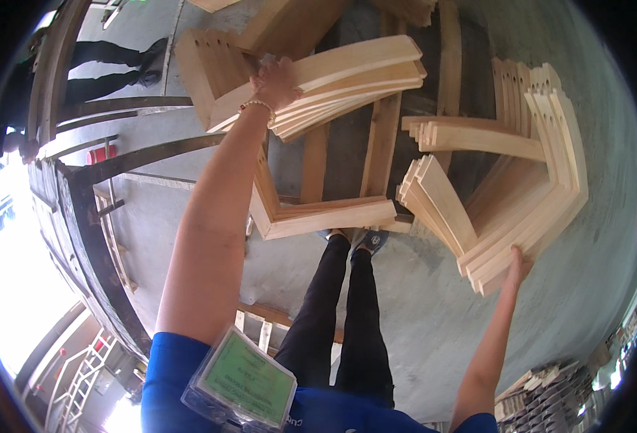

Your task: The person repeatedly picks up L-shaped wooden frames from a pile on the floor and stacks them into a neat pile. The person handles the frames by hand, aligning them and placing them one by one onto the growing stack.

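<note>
Near edge: card badge (252,381) in a clear sleeve, hanging at the left on the person's blue shirt (347,411).
Near right: pile of wooden pieces (542,393) beside the right forearm.
Right hand (520,265): at the near outer edge of the right stack, touching it; most fingers hidden, so cannot tell whether the grip is clamped.
Right stack (510,242): bent pale wooden frames, nested edge to edge, several holes visible at the far end; right of the slats.
Middle frame (329,219): angled pale pieces, just beyond the person's shoes (371,242).
Slats (381,144): darker timber rails, running near to far between the stacks, above the grey floor (434,325).
Left hand (275,85): beaded bracelet at the wrist; back of hand uppermost, on the left stack, fingers bent over the board edge; cannot tell whether clamped.
Left stack (358,65): curved pale boards, fanned, far left of the right stack.
Far left: another person's dark-trousered legs (106,65).
</note>
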`<state>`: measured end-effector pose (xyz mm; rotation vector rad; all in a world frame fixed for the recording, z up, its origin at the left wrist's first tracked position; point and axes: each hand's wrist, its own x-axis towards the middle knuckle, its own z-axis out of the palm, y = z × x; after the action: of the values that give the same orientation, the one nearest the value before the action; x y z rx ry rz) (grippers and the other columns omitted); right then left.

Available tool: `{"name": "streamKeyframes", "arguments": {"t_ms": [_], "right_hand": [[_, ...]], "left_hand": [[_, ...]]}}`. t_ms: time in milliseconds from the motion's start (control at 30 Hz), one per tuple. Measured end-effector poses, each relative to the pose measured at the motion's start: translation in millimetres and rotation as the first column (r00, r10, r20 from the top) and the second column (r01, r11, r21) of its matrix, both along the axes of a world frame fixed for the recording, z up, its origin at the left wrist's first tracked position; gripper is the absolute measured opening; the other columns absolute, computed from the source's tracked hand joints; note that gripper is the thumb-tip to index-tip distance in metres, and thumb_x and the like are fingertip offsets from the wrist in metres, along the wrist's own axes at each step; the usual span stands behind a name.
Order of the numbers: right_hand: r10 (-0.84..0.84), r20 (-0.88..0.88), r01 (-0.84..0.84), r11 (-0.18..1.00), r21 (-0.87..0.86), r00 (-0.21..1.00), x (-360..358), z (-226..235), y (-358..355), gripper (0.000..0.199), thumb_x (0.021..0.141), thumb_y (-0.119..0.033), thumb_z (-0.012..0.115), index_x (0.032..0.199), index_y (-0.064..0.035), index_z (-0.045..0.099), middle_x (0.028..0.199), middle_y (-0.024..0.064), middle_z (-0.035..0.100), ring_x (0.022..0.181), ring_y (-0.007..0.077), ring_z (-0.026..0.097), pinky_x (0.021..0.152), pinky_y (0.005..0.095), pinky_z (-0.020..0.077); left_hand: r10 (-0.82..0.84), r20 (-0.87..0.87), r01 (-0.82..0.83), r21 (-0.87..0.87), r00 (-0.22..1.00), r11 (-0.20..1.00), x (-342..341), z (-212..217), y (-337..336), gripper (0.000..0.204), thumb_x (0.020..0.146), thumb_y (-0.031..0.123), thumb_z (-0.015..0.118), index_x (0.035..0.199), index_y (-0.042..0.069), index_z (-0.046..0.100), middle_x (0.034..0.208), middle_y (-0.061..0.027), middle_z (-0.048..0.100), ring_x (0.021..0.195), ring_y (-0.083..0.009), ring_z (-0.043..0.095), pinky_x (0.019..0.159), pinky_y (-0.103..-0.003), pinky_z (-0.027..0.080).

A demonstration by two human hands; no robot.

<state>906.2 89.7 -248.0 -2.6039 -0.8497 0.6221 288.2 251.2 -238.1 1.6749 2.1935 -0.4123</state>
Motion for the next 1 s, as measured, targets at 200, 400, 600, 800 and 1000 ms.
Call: {"name": "streamKeyframes", "arguments": {"t_ms": [200, 400, 600, 800, 1000], "right_hand": [[0.038, -0.118, -0.03, 0.997, 0.074, 0.992, -35, 1, -5, 0.082, 0.065, -0.035, 0.07, 0.122, 0.0136, 0.035, 0.117, 0.0295, 0.048, 0.107, 0.0387, 0.052, 0.094, 0.0435, 0.0423], [-0.007, -0.196, 0.036, 0.988, 0.148, 0.981, -15, 55, -5, 0.077, 0.067, -0.032, 0.068, 0.123, 0.0097, 0.036, 0.112, 0.0251, 0.049, 0.103, 0.0327, 0.051, 0.089, 0.0411, 0.0433], [0.021, -0.664, -0.077, 0.995, -0.056, 0.747, -30, 162, -55, 0.046, 0.077, -0.032, 0.058, 0.107, 0.0019, 0.049, 0.095, 0.0146, 0.054, 0.085, 0.0228, 0.055, 0.074, 0.033, 0.0469], [-0.415, -0.803, 0.257, 0.908, -0.332, 0.428, -144, 269, -91, 0.058, 0.075, -0.044, 0.057, 0.117, -0.0047, 0.049, 0.097, 0.0171, 0.059, 0.081, 0.029, 0.06, 0.069, 0.0368, 0.0504], [-0.588, -0.803, -0.401, 0.716, -0.572, 0.097, -151, 269, -95, 0.074, 0.071, -0.056, 0.061, 0.128, -0.0112, 0.046, 0.105, 0.0181, 0.061, 0.085, 0.0326, 0.062, 0.075, 0.0405, 0.0512]], "left_hand": [[0.074, 0.031, -0.073, -0.03, 0.997, 0.997, -10, 2, -7, 0.066, 0.072, 0.032, 0.073, 0.124, 0.01, 0.038, 0.131, -0.0197, 0.039, 0.125, -0.0374, 0.036, 0.1, -0.056, 0.03], [0.021, 0.06, -0.029, 0.144, 0.998, 0.989, 2, -3, -4, 0.062, 0.071, 0.031, 0.073, 0.121, 0.012, 0.044, 0.119, -0.0143, 0.048, 0.117, -0.0326, 0.045, 0.098, -0.048, 0.032], [0.014, 0.008, -0.016, 0.264, 1.0, 0.964, -5, 1, -16, 0.079, 0.068, 0.036, 0.075, 0.133, 0.014, 0.037, 0.133, -0.0164, 0.039, 0.127, -0.0343, 0.035, 0.106, -0.05, 0.022], [-0.049, 0.86, -0.45, 0.313, 0.508, 0.836, 118, 11, -91, 0.106, 0.071, 0.054, 0.071, 0.143, -0.001, 0.015, 0.145, -0.0253, 0.022, 0.136, -0.0361, 0.021, 0.111, -0.043, 0.019], [0.155, 0.222, -0.104, -0.832, -0.963, 0.544, 153, 23, -232, 0.088, 0.082, 0.067, 0.047, 0.14, 0.004, 0.028, 0.139, -0.0145, 0.04, 0.123, -0.0294, 0.044, 0.103, -0.045, 0.037]]}}
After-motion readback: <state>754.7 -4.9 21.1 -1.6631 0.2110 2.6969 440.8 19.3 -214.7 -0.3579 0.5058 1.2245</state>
